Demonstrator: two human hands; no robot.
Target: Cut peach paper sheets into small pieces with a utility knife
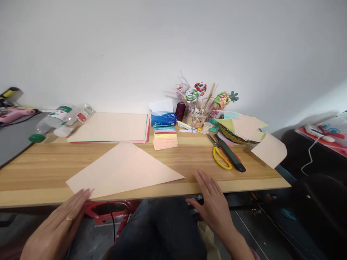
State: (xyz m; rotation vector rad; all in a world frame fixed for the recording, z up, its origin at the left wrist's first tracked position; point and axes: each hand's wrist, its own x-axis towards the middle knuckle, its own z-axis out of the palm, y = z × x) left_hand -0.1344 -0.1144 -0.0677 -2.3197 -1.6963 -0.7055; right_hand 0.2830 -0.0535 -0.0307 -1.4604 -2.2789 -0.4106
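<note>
A large pale peach sheet of paper (121,171), with one slanting corner pointing right, lies flat near the front edge of the wooden table. My left hand (61,222), a ring on one finger, rests its fingertips on the paper's lower left corner, fingers stretched out and lying together. To the right of the paper's pointed corner, my right hand (213,204) lies with fingers extended and thumb apart at the table's edge. Nothing is in it, and it is apart from the paper.
Behind lie a stack of coloured sheets (111,127), small coloured paper slips (165,138) and a blue tissue pack (163,119). Yellow-handled scissors (222,159) and a dark-handled tool (231,155) are at right. Plastic bottles (58,115) lie back left; paper flowers (192,95) stand behind.
</note>
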